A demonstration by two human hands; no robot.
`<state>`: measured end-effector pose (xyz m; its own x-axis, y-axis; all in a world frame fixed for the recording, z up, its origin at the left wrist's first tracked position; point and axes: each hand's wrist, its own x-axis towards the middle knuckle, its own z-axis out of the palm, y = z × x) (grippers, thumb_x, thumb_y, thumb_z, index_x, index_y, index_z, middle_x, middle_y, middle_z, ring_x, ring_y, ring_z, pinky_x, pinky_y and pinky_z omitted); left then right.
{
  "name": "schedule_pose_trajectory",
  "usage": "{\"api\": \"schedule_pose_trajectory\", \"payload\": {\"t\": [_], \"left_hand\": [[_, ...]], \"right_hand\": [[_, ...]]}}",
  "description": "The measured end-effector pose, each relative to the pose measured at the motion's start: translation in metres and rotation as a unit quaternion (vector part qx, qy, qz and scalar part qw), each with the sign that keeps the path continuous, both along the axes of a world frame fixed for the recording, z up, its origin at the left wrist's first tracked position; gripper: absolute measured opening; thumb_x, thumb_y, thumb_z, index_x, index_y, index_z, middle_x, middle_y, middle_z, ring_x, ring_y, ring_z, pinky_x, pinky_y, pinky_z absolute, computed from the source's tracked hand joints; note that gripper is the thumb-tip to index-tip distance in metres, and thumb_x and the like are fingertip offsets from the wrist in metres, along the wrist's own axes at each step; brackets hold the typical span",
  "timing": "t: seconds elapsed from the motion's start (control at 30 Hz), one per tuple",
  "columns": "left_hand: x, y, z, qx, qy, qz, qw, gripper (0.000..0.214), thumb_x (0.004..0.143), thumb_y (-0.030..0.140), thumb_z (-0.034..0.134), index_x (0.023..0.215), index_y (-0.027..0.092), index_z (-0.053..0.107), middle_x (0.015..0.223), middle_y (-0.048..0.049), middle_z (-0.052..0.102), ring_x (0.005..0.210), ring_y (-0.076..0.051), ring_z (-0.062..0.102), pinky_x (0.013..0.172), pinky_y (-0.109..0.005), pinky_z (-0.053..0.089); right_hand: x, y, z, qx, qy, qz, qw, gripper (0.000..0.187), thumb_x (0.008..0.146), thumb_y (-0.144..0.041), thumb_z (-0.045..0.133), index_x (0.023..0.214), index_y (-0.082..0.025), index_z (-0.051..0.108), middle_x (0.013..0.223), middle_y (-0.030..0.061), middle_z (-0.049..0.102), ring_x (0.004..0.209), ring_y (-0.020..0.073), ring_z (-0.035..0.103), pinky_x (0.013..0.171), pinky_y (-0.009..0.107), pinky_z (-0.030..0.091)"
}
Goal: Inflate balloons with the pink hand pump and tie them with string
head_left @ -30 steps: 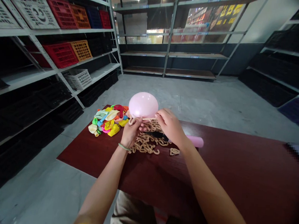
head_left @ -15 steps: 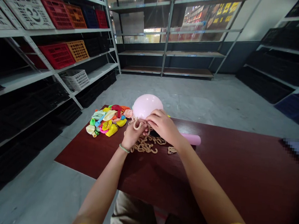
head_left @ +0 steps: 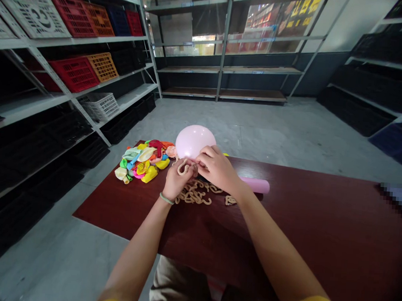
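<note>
An inflated pale pink balloon sits just above both hands over the far part of the dark red table. My left hand is closed on a beige plastic clip at the balloon's neck. Fingers of my right hand pinch the neck right beside it. Under the hands lies a heap of beige clips. A pile of flat coloured balloons lies to the left.
A pink hand pump lies on the table behind my right wrist. Metal shelves with red, orange and white crates line the left wall. More shelving stands at the back and right. Grey floor surrounds the table.
The balloon came down from above the table toward the clip heap. My right hand closed in from the stretched neck to meet my left hand.
</note>
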<state>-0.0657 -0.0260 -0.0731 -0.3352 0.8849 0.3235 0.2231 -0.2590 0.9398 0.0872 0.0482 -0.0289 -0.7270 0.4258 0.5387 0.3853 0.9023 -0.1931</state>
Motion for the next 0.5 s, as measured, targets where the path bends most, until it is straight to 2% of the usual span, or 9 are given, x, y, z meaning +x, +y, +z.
{"api": "schedule_pose_trajectory", "payload": {"t": [0.27,0.4,0.5], "left_hand": [[-0.001,0.001,-0.008,0.041,0.097,0.126,0.986,0.010,0.083,0.027,0.061,0.085,0.017,0.062,0.074,-0.0005,0.062,0.065,-0.012,0.054,0.065,-0.024,0.044],[-0.001,0.001,-0.012,0.035,0.132,0.146,0.980,0.012,0.084,0.029,0.061,0.089,0.018,0.063,0.077,-0.0010,0.064,0.067,-0.013,0.057,0.066,-0.024,0.044],[-0.004,0.002,-0.014,0.040,0.136,0.151,0.978,0.013,0.085,0.029,0.060,0.092,0.019,0.063,0.081,-0.0021,0.065,0.070,-0.014,0.059,0.067,-0.025,0.045]], "right_hand": [[-0.010,-0.005,-0.006,0.014,0.030,-0.004,0.999,0.008,0.087,-0.017,0.055,0.082,-0.022,0.059,0.092,0.0042,0.058,0.096,0.0212,0.049,0.079,0.036,0.044],[-0.014,-0.005,-0.012,0.030,0.024,-0.013,0.999,0.010,0.087,-0.016,0.053,0.081,-0.021,0.060,0.091,0.0056,0.059,0.093,0.0217,0.050,0.082,0.038,0.044],[-0.014,-0.007,-0.011,0.014,0.035,-0.018,0.999,0.014,0.091,-0.019,0.051,0.082,-0.021,0.062,0.091,0.0058,0.059,0.092,0.0206,0.051,0.082,0.037,0.044]]}}
